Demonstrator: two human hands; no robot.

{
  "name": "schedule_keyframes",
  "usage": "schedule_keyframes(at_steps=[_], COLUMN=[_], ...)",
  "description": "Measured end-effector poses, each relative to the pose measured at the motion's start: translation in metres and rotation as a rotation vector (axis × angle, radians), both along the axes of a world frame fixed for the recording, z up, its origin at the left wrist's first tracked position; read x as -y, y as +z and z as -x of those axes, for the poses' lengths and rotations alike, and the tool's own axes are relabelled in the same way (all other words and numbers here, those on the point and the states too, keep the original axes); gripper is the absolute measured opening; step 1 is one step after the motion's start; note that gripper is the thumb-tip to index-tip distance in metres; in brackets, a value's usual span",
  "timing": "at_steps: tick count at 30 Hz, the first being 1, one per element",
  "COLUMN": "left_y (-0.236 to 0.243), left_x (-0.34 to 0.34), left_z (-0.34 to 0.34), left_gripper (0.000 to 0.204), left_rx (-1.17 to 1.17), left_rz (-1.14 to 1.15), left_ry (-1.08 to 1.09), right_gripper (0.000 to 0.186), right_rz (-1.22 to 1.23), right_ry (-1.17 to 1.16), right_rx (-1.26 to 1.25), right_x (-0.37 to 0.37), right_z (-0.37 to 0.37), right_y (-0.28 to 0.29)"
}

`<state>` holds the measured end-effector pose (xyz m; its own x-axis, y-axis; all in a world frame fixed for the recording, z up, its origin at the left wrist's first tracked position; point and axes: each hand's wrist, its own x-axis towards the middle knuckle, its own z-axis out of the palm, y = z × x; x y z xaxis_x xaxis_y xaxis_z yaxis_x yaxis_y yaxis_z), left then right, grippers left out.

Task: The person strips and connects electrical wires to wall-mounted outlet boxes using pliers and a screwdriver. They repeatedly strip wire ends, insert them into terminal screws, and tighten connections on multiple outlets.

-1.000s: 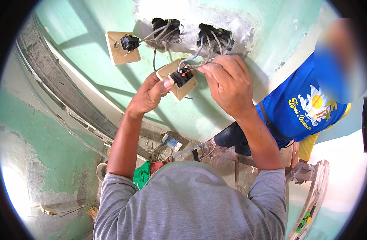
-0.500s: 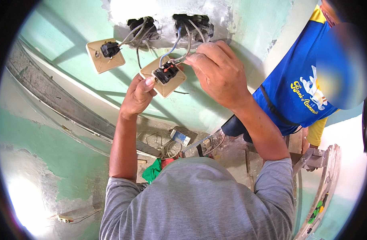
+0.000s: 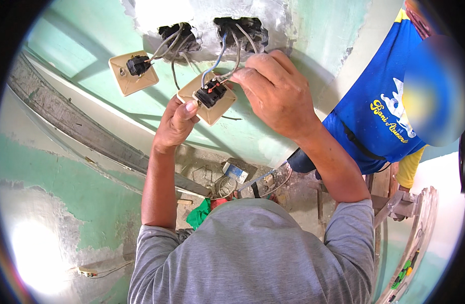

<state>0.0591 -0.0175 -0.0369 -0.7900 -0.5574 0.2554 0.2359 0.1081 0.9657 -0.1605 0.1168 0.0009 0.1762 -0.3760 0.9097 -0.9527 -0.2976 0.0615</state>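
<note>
My left hand (image 3: 176,124) grips the lower left edge of a cream electrical wall plate (image 3: 218,112), its thumb on the back. The black module (image 3: 210,93) on that back faces me, with wires at its top edge. Beside its upper right corner, the fingertips of my right hand (image 3: 279,93) are pinched on a grey wire (image 3: 238,50); the exact contact is partly hidden. A blue wire (image 3: 218,60) also runs from the right wall opening (image 3: 261,36) to the plate. To the left, a second cream wall plate (image 3: 147,80) hangs by its wires.
The left wall opening (image 3: 192,44) holds more wires. A co-worker in a blue shirt (image 3: 364,114) stands close on my right. Below lie a blue-and-white box (image 3: 235,173), coiled wire (image 3: 226,187) and green cloth (image 3: 198,215). A curved ledge (image 3: 80,121) crosses the left side.
Both hands keep their holds on the plate and wire, with only slight shifts. The whole view has moved a little, and the co-worker appears slightly lower.
</note>
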Motion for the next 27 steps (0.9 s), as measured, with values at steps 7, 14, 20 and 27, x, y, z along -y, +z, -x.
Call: schedule_keyframes(at_steps=[7,14,20,27], left_y=[0.015,-0.017,-0.011,0.007], left_x=[-0.019,0.008,0.003,-0.008], left_z=[0.008,-0.011,-0.011,-0.008], left_gripper=[0.065,0.048,0.048,0.066], left_rx=[-0.052,-0.040,-0.019,-0.076], left_rz=[-0.016,-0.074,-0.058,0.056], left_ry=[0.012,0.048,0.062,0.062], right_gripper=[0.015,0.013,0.011,0.011], right_rz=[0.005,0.008,0.020,0.011], right_ry=[-0.010,0.002,0.009,0.021], right_rx=[-0.004,0.013,0.007,-0.005], right_x=[0.000,0.001,0.004,0.009], right_z=[0.000,-0.004,-0.006,-0.008], right_y=[0.000,0.002,0.002,0.005])
